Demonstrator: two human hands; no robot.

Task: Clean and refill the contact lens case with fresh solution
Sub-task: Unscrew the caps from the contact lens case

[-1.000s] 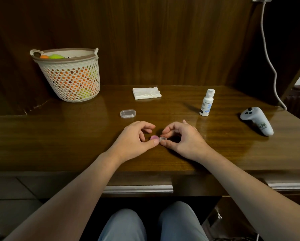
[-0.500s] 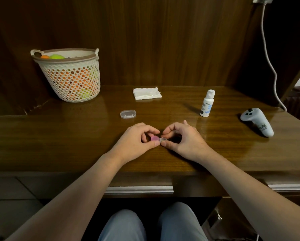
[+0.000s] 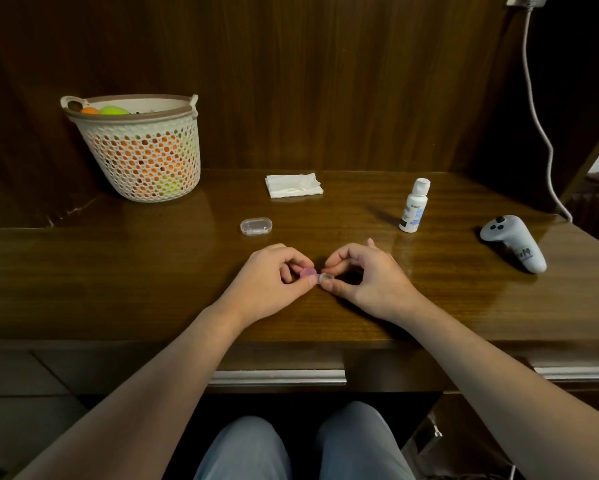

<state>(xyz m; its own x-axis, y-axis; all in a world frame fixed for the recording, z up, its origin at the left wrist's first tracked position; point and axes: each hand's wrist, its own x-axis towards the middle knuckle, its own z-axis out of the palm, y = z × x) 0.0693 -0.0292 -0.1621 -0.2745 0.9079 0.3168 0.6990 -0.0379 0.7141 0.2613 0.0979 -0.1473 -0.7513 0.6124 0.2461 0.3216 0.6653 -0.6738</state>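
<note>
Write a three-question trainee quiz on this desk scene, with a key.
1. True or false: the solution bottle stands upright with its cap on.
2. Which lies nearest the left hand? A) tissue B) clear oval box C) grey controller
3. Fill in: the fingers of both hands pinch the contact lens case, the left at its ____ cap, the right hand at the clear side.

Key: 1 true; 2 B; 3 pink.
</note>
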